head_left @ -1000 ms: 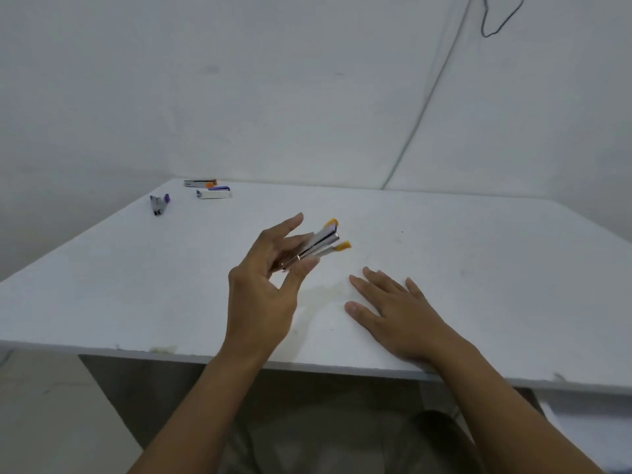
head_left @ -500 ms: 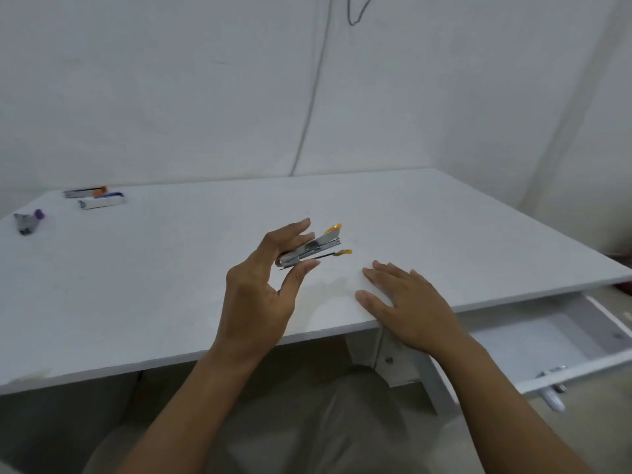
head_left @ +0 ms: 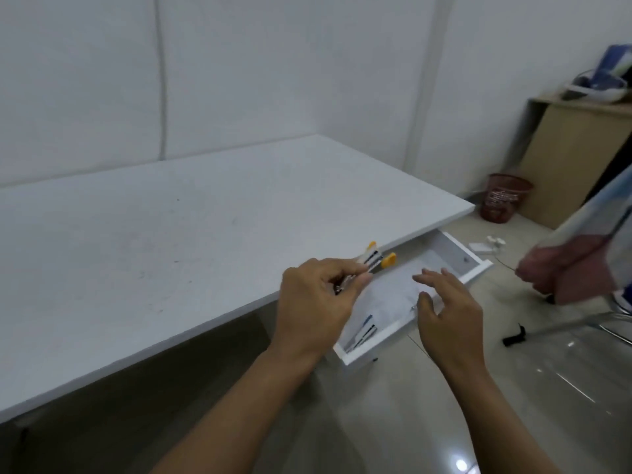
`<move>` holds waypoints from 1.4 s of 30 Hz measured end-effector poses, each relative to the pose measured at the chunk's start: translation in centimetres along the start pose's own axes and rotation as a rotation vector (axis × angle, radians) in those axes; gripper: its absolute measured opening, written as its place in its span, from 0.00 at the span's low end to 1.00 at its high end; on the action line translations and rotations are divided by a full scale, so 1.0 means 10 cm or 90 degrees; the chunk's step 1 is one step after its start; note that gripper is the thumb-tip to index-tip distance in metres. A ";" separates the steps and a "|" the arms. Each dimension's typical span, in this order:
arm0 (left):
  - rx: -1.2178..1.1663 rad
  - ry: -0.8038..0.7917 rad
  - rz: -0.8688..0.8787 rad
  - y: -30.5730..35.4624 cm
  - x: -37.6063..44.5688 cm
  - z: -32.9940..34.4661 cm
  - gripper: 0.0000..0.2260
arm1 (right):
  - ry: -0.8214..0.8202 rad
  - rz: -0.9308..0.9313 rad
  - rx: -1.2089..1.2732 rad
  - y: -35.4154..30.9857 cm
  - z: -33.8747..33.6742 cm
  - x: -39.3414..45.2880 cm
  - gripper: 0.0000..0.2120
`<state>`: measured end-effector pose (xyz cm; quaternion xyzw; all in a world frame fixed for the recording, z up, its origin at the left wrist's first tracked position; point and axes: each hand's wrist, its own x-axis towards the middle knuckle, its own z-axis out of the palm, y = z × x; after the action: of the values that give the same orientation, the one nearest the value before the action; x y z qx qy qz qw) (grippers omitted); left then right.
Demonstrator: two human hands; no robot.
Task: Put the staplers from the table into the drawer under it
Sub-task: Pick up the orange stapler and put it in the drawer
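fingers (head_left: 345, 280) of left hand (head_left: 314, 302) clamped on orange-tipped stapler (head_left: 477, 258) above surface (head_left: 171, 251) edge, right hand (head_left: 448, 309) spread apart over open drawer (head_left: 458, 258), another stapler (head_left: 364, 331) lying inside

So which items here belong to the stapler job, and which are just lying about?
Job:
- orange-tipped stapler pinched in the left hand
- open white drawer
- blue-tipped stapler already in it
- right hand, empty, above the drawer
- table

Lying about:
- red wastebasket
- wooden cabinet
- small white parts on the floor
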<state>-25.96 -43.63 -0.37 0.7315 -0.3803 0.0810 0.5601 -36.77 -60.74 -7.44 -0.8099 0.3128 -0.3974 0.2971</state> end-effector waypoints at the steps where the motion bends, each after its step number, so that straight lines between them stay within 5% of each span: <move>1: 0.006 -0.027 -0.016 -0.01 0.01 0.14 0.07 | 0.012 0.011 -0.001 0.08 -0.02 -0.02 0.14; 9: 0.207 -0.192 -0.108 -0.35 0.21 0.94 0.08 | 0.014 0.012 0.039 0.31 -0.07 -0.10 0.12; 18: 0.165 -0.340 -0.157 -0.55 0.27 1.17 0.01 | 0.045 -0.005 0.027 0.36 -0.02 -0.07 0.12; 26: 0.205 -0.475 -0.125 -0.47 0.32 0.98 0.06 | 0.069 0.022 0.030 0.30 0.05 -0.06 0.13; 30: 0.192 -0.362 -0.048 -0.19 0.23 0.63 0.09 | 0.079 0.022 0.024 0.11 0.08 -0.07 0.13; 36: 0.065 -0.101 -0.008 0.05 0.15 -0.38 0.06 | 0.066 -0.146 0.088 -0.42 0.24 0.03 0.12; 42: 0.217 0.061 -0.125 -0.35 0.07 -1.33 0.09 | -0.149 -0.250 0.123 -1.17 0.67 0.09 0.14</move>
<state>-19.11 -31.96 2.20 0.8446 -0.2606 0.1236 0.4510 -27.66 -52.50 -1.93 -0.8634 0.0736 -0.3793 0.3244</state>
